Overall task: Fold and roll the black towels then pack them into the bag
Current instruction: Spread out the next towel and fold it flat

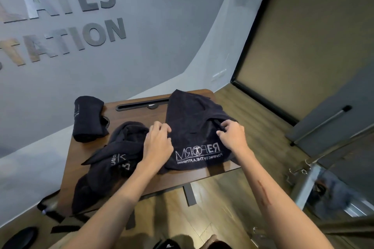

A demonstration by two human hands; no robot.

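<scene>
The towel in work [192, 125] lies spread at the surface's [133, 114] 3 o'clock side, logo edge toward the person, far corner over the back edge; the left hand [158, 141] pinches its left edge with curled fingers, the right hand [232, 135] pinches a raised fold near the right edge; both grips are closed on cloth. One rolled towel [88, 119] stands at 10 o'clock; a crumpled towel [107, 159] lies at 8 o'clock, touching the one in work. No bag can be identified with certainty. Judgement: the fold is being set; edges should be brought level and the ridge under the right hand flattened before rolling, otherwise the roll will likely come out uneven; keep the crumpled towel clear of the fold.
</scene>
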